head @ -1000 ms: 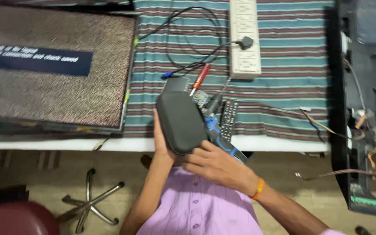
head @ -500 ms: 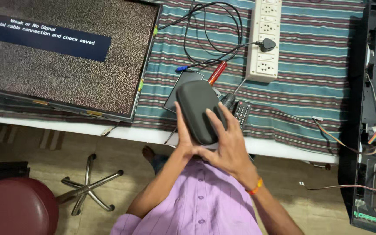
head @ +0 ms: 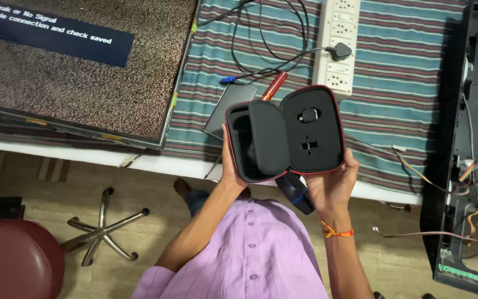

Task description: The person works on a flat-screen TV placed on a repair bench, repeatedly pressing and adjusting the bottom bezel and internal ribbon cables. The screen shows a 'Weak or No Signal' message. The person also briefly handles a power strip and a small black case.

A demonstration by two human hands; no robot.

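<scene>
A dark grey hard case with a red rim lies open like a book in front of my chest. My left hand grips its left half from beneath, where a black padded flap stands up. My right hand holds the right half, whose foam lining has shaped cut-outs. A black and blue tool pokes out below the case, pressed under my right hand.
A striped cloth covers the table. A flat screen panel showing static lies at left. A white power strip with a black plug and cable, a red-handled tool, and a small dark tablet lie behind the case. An opened black chassis with wires stands at right. A stool sits below left.
The case was closed and held between both hands; now it is opened flat, its two halves spread apart. The view has shifted slightly.
</scene>
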